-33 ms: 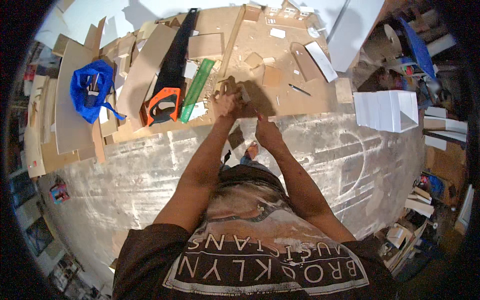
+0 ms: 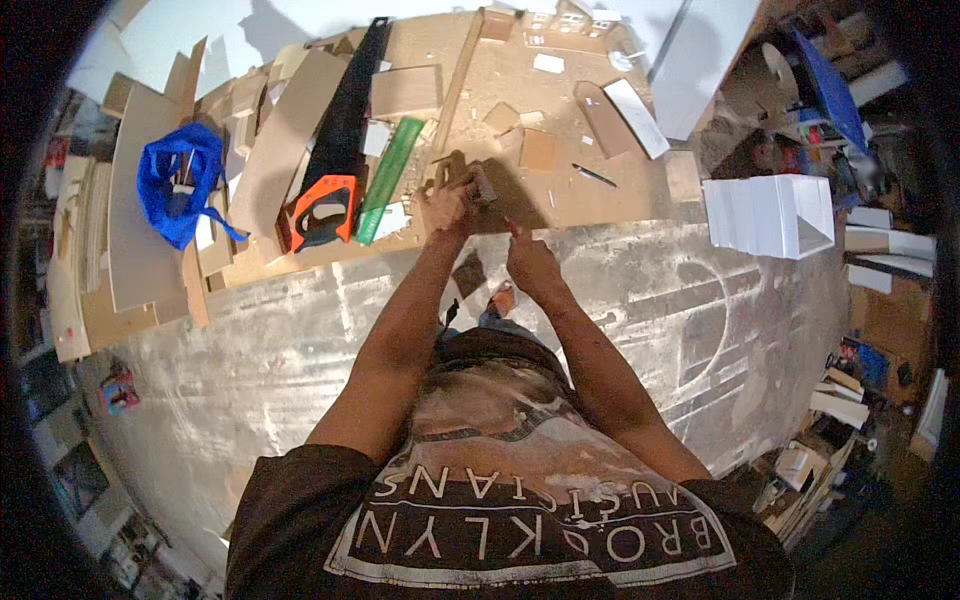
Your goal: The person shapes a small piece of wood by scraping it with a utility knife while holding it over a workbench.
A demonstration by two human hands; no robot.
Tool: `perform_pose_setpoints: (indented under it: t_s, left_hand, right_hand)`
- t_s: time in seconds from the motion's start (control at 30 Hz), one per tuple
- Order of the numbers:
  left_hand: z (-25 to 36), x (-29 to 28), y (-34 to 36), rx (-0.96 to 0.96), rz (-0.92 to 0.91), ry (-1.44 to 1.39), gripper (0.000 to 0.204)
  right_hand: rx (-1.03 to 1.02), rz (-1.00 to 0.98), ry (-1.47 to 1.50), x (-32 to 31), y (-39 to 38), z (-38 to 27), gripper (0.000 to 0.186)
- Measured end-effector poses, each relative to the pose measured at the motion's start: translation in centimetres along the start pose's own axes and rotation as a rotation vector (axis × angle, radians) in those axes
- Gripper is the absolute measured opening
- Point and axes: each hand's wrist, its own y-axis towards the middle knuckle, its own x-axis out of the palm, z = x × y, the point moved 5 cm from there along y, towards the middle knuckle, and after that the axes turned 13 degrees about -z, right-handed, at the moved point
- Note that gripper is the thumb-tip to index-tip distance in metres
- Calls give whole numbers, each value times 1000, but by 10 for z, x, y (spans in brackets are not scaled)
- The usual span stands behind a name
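at left fingers (image 2: 459, 187), small block (image 2: 485, 188), red tool (image 2: 513, 228) in right hand (image 2: 533, 265)

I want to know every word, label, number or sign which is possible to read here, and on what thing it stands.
Wording is not copied here; only its place is told.
Dark T-shirt: large pale capitals in two lines, upside down in this view.
Orange handsaw handle: small dark marks, too small to read.
Green strip: faint pale marks, too small to read.

blu bag (image 2: 160, 205), blk/orng saw (image 2: 337, 150), grn strip (image 2: 390, 180)
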Motion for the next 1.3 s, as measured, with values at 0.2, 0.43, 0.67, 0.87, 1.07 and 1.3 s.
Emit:
perform_pose_setpoints:
  t_s: [0.2, 0.43, 0.67, 0.87, 1.07, 1.3]
  left_hand:
    - [-2, 4, -2, 120, 198, 8, 37]
    - [-5, 9, -1, 56, 130, 47, 37]
    - [-6, 7, -2, 75, 242, -2, 41]
    - [0, 6, 2, 88, 115, 29, 42]
    - [-6, 7, 1, 77, 173, 77, 43]
    - [13, -6, -2, 36, 77, 83, 50]
  right_hand:
    - [-412, 228, -138, -32, 32, -10, 49]
    - [-628, 294, -26, -73, 17, -93, 55]
    - [-525, 192, 54, -49, 55, -84, 33]
    - [-523, 362, -126, -43, 71, -74, 29]
    - [-393, 200, -160, -64, 41, -106, 30]
    - [-609, 392, -232, -54, 47, -76, 41]
